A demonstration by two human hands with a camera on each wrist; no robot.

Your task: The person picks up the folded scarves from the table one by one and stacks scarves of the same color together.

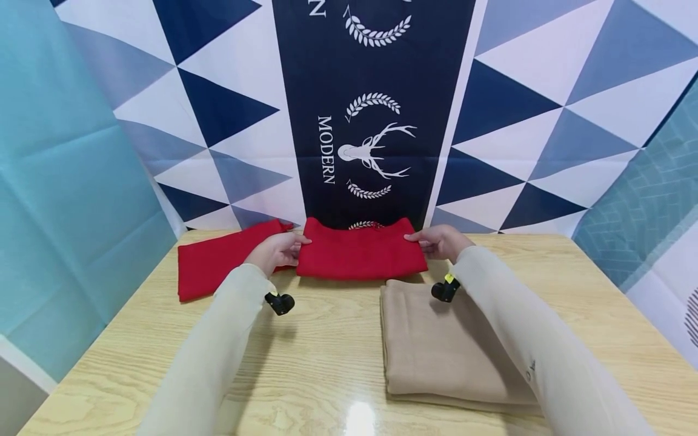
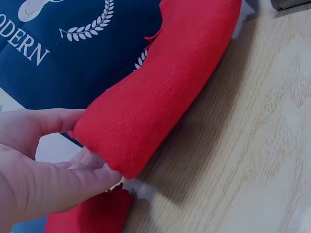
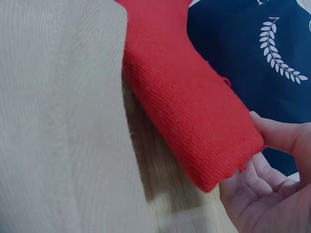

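Observation:
A folded red cloth (image 1: 361, 255) lies at the far middle of the wooden table (image 1: 327, 351). My left hand (image 1: 275, 251) pinches its left end, thumb on top and fingers under, as the left wrist view shows on the red cloth (image 2: 155, 92). My right hand (image 1: 438, 241) holds the right end the same way, with the red cloth (image 3: 189, 97) lifted a little off the table. A further stretch of red cloth (image 1: 220, 263) lies flat to the left, behind my left hand.
A folded beige cloth (image 1: 442, 348) lies near the front right, under my right forearm. A patterned blue and white backdrop (image 1: 371, 109) rises right behind the table. Teal sheets hang at both sides.

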